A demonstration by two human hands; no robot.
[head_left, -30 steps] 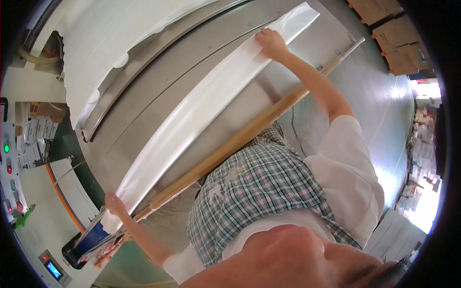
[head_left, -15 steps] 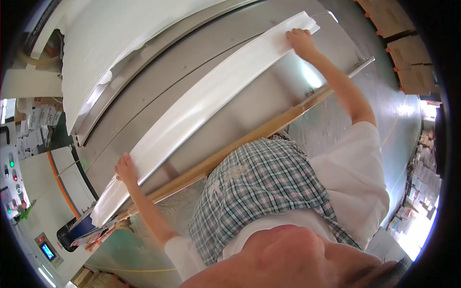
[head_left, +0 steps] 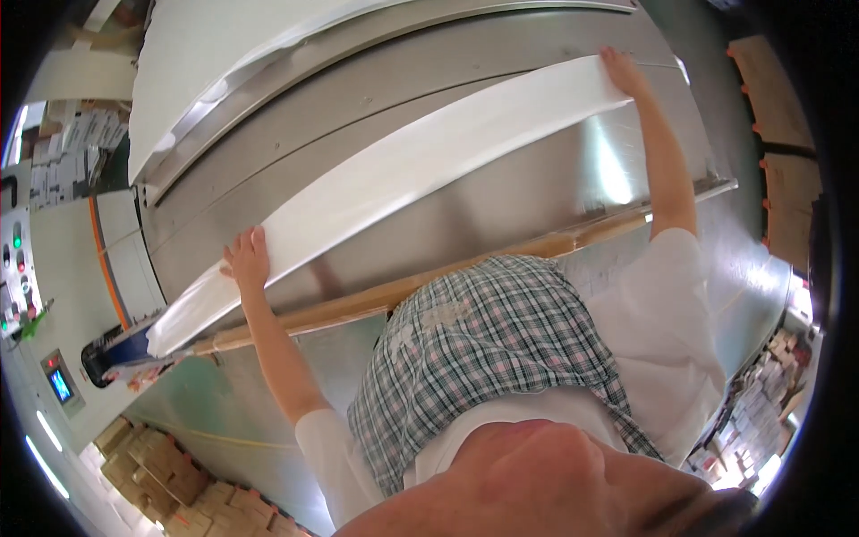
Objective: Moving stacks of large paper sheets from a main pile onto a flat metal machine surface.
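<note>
A long, glossy white folded sheet (head_left: 429,161) lies slantwise across a grey metal worktable (head_left: 501,201), from near left to far right. My left hand (head_left: 249,257) rests on it towards its near left end, fingers spread and lifted a little apart. At the far right end, my right hand (head_left: 625,73) is closed over the sheet's edge, its thumb hidden from view. The near left tip of the sheet sticks out past my left hand. Both arms are stretched wide.
A brown strip (head_left: 358,309) runs along the table's front edge, close to my checked apron (head_left: 501,331). Beyond a metal rail (head_left: 295,67) lies more white sheet material (head_left: 224,54). A machine panel with lit buttons (head_left: 18,259) stands left; cardboard boxes (head_left: 787,197) are stacked right.
The view has turned, and the sheet now lies at a flatter slant. My right hand has shifted out to the sheet's very end. My left hand's fingers have spread.
</note>
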